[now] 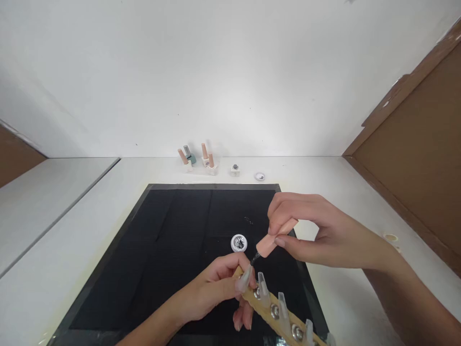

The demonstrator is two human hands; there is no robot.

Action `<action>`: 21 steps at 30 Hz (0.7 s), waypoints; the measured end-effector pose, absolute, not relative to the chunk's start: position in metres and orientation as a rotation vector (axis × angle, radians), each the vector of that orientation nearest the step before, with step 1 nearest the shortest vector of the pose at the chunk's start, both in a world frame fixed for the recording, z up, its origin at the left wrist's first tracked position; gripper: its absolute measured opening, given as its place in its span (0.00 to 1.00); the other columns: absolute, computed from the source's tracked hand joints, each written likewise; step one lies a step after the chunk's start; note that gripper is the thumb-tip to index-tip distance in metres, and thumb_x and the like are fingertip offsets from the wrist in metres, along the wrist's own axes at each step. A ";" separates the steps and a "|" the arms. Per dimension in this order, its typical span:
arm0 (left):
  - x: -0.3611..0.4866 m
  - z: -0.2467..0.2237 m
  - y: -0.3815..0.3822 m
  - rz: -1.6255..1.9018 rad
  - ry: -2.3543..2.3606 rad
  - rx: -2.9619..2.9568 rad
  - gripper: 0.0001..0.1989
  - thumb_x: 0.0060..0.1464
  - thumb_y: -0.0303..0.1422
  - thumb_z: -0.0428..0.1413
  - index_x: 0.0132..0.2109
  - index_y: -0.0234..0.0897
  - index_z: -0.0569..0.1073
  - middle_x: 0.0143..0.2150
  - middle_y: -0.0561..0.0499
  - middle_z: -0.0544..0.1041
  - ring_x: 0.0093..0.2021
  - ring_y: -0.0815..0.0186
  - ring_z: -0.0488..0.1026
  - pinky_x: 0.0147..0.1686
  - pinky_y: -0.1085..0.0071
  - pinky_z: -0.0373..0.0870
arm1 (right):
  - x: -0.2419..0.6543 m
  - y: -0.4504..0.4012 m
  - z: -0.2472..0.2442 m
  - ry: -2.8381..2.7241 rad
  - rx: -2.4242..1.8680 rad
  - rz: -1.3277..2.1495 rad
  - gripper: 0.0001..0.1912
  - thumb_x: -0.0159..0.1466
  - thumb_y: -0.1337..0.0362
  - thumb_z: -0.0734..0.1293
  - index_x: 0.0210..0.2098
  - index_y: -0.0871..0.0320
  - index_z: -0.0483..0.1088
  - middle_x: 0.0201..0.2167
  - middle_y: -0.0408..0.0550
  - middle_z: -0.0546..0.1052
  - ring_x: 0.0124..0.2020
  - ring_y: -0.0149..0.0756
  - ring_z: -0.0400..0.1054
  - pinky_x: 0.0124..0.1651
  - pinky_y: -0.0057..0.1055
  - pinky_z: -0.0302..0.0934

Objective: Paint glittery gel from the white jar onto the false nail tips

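right hand (320, 214) is pinching a brush (267, 245), left hand (212, 290) clasping a strip (265, 311). black mat (180, 230) is lying on table (317, 175) by white wall (230, 72).

Nail tips (263, 287) look glossy plastic, the strip (267, 315) wooden, its studs (297, 332) metal.

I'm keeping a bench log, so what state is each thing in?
Left hand, closed on the tan strip's end
Right hand, pinching the peach-handled brush
Peach-handled brush, bristles dark, pointing down at a nail tip
Nail tips, mounted along the strip, translucent
Small pot, open
Small bottle, uncapped
Four bottles, capped
Black mat, flat, creased
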State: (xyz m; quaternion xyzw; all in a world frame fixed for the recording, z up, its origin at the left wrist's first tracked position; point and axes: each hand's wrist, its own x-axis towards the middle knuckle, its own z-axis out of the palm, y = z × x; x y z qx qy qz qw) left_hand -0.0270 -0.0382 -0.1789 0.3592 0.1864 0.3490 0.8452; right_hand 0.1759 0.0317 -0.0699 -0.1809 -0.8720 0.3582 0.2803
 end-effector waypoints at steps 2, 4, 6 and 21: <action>-0.027 -0.180 -0.038 0.729 0.389 0.758 0.13 0.52 0.39 0.59 0.33 0.32 0.69 0.21 0.53 0.74 0.18 0.74 0.72 0.17 0.83 0.68 | 0.176 0.032 -0.071 -2.302 -0.443 0.955 0.12 0.58 0.80 0.63 0.34 0.58 0.70 0.28 0.42 0.76 0.32 0.29 0.66 0.33 0.26 0.62; -0.028 -0.179 -0.039 0.723 0.392 0.751 0.13 0.52 0.39 0.59 0.34 0.32 0.69 0.21 0.53 0.74 0.19 0.74 0.73 0.17 0.83 0.68 | 0.175 0.031 -0.073 -2.266 -0.390 0.975 0.11 0.58 0.79 0.64 0.34 0.59 0.69 0.28 0.42 0.75 0.31 0.28 0.66 0.32 0.25 0.62; -0.027 -0.178 -0.039 0.723 0.389 0.747 0.13 0.52 0.39 0.60 0.34 0.32 0.69 0.22 0.53 0.74 0.19 0.74 0.73 0.17 0.83 0.68 | 0.175 0.031 -0.074 -2.252 -0.361 1.009 0.09 0.58 0.79 0.64 0.34 0.59 0.69 0.28 0.42 0.74 0.31 0.28 0.66 0.31 0.25 0.62; -0.026 -0.176 -0.039 0.718 0.403 0.769 0.14 0.52 0.39 0.59 0.34 0.32 0.68 0.22 0.53 0.73 0.19 0.74 0.72 0.17 0.82 0.68 | 0.174 0.032 -0.075 -2.294 -0.436 1.062 0.07 0.58 0.77 0.65 0.32 0.60 0.69 0.28 0.42 0.74 0.31 0.27 0.65 0.33 0.26 0.61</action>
